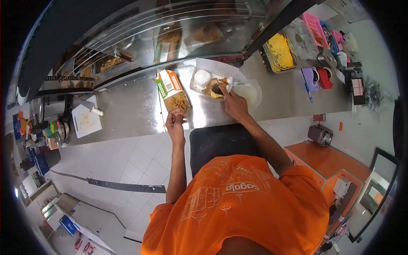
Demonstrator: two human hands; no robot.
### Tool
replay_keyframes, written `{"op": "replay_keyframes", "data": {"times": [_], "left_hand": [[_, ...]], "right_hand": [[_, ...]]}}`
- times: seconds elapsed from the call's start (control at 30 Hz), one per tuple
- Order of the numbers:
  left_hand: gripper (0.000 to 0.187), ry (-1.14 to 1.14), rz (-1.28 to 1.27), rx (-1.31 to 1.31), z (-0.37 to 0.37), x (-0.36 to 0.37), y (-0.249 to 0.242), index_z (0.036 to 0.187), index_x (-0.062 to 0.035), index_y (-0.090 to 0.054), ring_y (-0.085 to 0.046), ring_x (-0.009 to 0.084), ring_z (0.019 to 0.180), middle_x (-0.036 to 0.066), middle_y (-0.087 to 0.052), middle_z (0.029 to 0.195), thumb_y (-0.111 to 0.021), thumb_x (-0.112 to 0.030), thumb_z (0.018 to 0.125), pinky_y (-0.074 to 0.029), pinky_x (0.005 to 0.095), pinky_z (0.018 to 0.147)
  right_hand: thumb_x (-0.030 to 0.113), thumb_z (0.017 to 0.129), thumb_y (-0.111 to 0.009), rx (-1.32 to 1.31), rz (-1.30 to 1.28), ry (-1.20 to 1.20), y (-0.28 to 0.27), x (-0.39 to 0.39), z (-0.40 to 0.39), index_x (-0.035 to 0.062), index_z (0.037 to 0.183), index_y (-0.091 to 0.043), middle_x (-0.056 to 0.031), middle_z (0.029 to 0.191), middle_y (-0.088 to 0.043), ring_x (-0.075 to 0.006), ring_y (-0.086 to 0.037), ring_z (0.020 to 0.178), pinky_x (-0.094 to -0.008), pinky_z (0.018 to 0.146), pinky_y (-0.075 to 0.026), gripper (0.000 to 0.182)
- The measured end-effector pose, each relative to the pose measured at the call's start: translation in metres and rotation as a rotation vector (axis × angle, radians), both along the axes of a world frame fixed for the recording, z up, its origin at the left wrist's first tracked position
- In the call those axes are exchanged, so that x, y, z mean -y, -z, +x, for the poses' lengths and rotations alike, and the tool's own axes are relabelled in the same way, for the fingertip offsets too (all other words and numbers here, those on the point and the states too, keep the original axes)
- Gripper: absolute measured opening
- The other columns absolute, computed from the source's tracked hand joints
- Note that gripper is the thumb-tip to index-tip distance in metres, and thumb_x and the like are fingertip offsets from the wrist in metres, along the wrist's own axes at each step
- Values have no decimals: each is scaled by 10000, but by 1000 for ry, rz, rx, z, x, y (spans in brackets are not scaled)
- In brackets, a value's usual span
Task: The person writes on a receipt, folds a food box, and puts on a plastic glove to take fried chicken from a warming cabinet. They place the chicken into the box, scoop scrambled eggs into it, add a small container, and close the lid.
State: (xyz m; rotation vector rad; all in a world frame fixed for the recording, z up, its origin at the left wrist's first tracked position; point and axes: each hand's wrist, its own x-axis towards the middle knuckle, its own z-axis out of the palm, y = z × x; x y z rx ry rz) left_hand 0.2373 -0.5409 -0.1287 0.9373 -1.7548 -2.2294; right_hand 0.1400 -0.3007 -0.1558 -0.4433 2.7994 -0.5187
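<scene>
On the steel counter stands an orange, white and green box (pixel 170 85) with crispy brown food (pixel 177 103) at its near end. My left hand (pixel 175 120) is at that near end, fingers bent together; whether they grip anything is too small to tell. To the right lies an open paper tray (pixel 196 88) holding a white round mound (pixel 202 77) and browned food (pixel 216 87). My right hand (pixel 234 104) reaches into the tray's right side, its fingers at the browned food beside a dark piece. What those fingers hold, if anything, is hidden.
A glass display case (pixel 178 34) rises behind the counter (pixel 131 104). At left lies a white cutting board (pixel 86 119) with a knife. A metal tray of yellow food (pixel 280 52), tape dispensers (pixel 316 79) and a blue pen (pixel 308 93) are at right.
</scene>
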Motion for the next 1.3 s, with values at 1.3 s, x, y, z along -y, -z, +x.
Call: {"op": "replay_keyframes", "data": {"times": [1.3], "left_hand": [[130, 220, -156, -71, -155, -394, -39, 735, -56, -509, -516, 148, 652, 47, -514, 690, -451, 14, 827, -450, 282, 650]], "right_hand": [[318, 851, -606, -572, -253, 598, -16, -621, -427, 100, 924, -712, -141, 877, -700, -306, -684, 820, -418, 705, -525, 253]]}}
